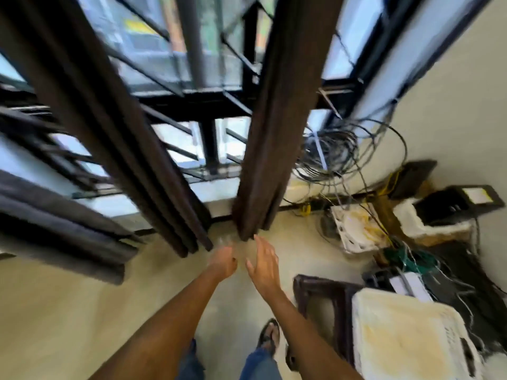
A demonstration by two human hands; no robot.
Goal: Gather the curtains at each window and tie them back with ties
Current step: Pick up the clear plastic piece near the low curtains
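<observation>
Two dark brown curtains hang in front of a black-framed window point(214, 100). The left curtain point(109, 127) hangs gathered in folds, and the right curtain point(279, 127) is bunched into a narrow column. My right hand point(264, 266) is flat with fingers apart, its fingertips just below the hem of the right curtain. My left hand point(222, 263) is beside it with fingers curled in, below the gap between the curtains. Neither hand touches fabric. The frame is blurred; no tie is visible.
A grey curtain point(55, 229) hangs at the far left. Tangled cables point(337, 152) hang by the right wall. White crates point(406, 335), boxes and a dark wooden stool point(323, 303) crowd the floor at right. My sandalled foot point(270, 334) stands on beige floor.
</observation>
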